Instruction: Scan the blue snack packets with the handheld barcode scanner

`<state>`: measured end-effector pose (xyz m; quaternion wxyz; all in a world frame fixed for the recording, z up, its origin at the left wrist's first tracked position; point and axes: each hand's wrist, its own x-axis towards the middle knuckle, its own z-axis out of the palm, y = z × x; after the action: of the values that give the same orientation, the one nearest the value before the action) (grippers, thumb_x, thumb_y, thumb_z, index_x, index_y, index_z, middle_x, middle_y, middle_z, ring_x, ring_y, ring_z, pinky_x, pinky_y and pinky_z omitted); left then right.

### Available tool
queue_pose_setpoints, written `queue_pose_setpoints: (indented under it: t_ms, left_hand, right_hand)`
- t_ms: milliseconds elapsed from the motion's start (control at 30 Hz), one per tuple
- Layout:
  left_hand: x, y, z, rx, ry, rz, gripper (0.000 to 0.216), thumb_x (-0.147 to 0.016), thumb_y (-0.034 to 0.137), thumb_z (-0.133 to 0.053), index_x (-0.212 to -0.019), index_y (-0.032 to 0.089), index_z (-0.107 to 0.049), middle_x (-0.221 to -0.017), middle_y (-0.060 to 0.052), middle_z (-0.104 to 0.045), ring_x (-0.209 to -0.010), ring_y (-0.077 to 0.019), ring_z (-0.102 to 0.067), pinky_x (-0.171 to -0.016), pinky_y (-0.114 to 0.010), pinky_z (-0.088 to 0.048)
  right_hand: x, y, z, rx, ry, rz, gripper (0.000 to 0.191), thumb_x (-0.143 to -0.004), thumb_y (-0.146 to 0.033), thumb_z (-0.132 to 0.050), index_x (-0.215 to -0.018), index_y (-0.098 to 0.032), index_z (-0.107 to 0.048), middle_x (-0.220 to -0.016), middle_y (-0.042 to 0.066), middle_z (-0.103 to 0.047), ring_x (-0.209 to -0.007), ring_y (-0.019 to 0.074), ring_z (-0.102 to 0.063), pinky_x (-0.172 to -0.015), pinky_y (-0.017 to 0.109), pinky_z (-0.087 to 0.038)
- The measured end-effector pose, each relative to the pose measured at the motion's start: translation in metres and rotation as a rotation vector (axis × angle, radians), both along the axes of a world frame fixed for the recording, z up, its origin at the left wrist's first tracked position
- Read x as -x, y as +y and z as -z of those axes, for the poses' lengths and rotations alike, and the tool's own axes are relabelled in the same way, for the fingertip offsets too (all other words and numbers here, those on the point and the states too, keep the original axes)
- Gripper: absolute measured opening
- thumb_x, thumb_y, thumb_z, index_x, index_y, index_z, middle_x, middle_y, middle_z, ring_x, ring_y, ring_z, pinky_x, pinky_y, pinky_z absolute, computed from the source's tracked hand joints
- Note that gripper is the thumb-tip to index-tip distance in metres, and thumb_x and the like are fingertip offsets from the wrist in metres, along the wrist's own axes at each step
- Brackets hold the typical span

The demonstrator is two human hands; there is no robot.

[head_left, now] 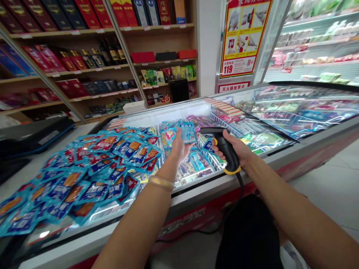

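My left hand is closed on a small light-blue snack packet, holding it up over the open chest freezer. My right hand grips a black and yellow barcode scanner by its handle. The scanner's head points left at the packet, a short gap away. A cable runs down from the scanner's handle. A bracelet sits on my left wrist.
A big heap of blue and red snack packets covers the freezer's glass lid at left. Frozen goods in wire baskets fill the freezer. Wooden shelves with boxes stand behind, a chilled display at right. A dark device lies far left.
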<state>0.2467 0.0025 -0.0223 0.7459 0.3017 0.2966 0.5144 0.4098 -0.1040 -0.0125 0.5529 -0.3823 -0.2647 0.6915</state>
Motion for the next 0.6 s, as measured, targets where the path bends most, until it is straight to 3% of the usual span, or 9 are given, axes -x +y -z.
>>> queue_pose_setpoints:
  t_ms: [300,600]
  left_hand:
    - [-0.0002,0.0027,0.0008,-0.007,-0.058,0.017,0.046,-0.097,0.048,-0.036,-0.121,0.017,-0.060,-0.107,-0.012,-0.072,-0.102,-0.0245,-0.068,-0.093,-0.046,-0.052]
    - [-0.0007,0.0024,-0.0010,0.014,-0.086,-0.005,0.045,-0.099,0.047,-0.031,-0.108,0.018,-0.065,-0.082,-0.007,-0.072,-0.093,-0.0222,-0.070,-0.090,-0.042,-0.053]
  right_hand:
    - [0.0009,0.0019,-0.0016,0.039,-0.073,-0.014,0.047,-0.094,-0.056,-0.044,-0.088,-0.014,-0.064,-0.058,0.003,-0.057,-0.042,0.0105,-0.049,-0.035,0.018,-0.043]
    - [0.0060,0.0043,-0.0053,0.077,-0.126,-0.015,0.049,-0.099,-0.052,-0.035,-0.089,-0.013,-0.063,-0.057,0.002,-0.055,-0.041,0.0098,-0.049,-0.035,0.018,-0.043]
